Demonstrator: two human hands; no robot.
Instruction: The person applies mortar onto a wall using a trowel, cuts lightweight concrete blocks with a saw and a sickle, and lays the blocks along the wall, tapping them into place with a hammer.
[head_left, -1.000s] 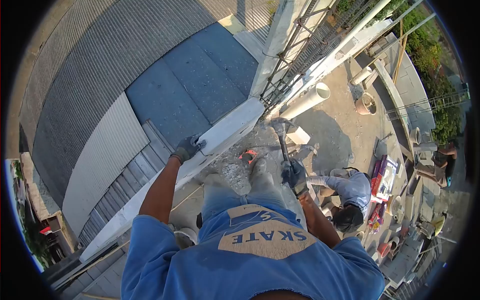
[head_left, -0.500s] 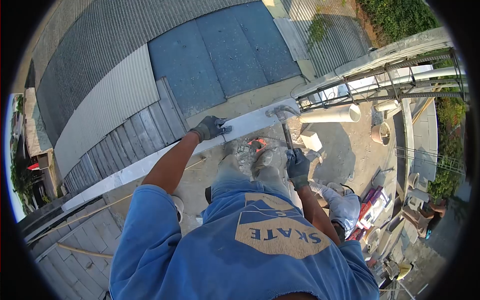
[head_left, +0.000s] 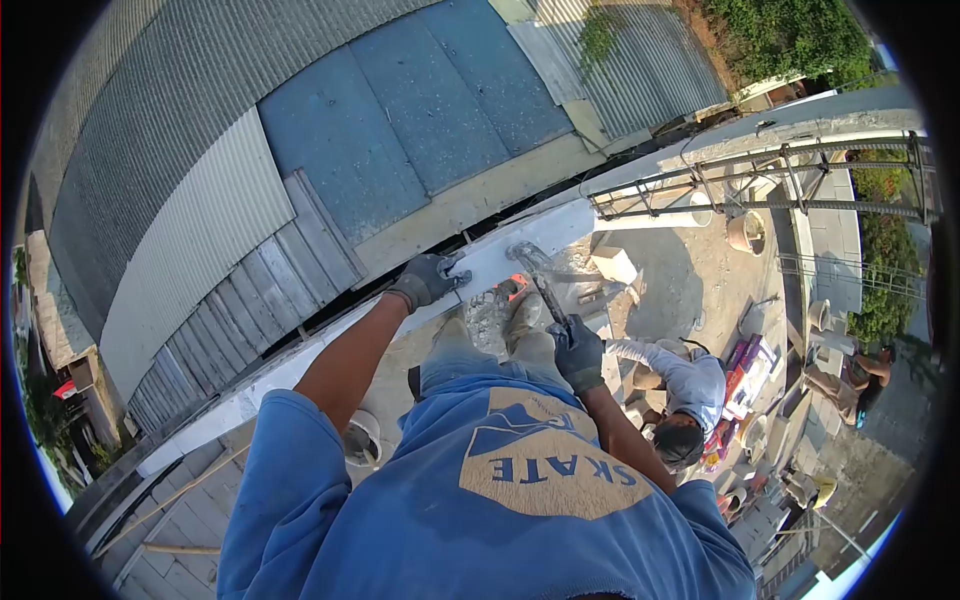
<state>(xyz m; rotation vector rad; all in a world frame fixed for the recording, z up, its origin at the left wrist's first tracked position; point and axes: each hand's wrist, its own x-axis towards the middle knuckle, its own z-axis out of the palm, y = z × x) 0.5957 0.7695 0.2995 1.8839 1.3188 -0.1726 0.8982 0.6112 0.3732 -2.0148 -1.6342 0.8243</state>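
My right hand (head_left: 577,352), in a dark glove, is wrapped round the handle of a hammer (head_left: 541,280). The hammer's head lies over the top of a white wall (head_left: 555,228), a little right of my left hand. Also gloved, my left hand (head_left: 428,281) rests on the same wall top, its fingers bent around something small and grey that I cannot make out. Beyond the wall's right end runs a rebar cage (head_left: 760,178). An orange-red tool (head_left: 515,287) shows on the ground behind the wall, beside my feet.
Blue roof panels (head_left: 420,95) and corrugated sheets lie beyond the wall. At right a co-worker (head_left: 685,390) bends low near a white block (head_left: 614,264). A bucket (head_left: 746,232) stands farther right, and another person (head_left: 850,385) is at the far right. A bucket (head_left: 362,440) is at lower left.
The view has turned and shifted. My right hand has brought the hammer left, its head now over the wall nearer my left hand, which stays on the wall top.
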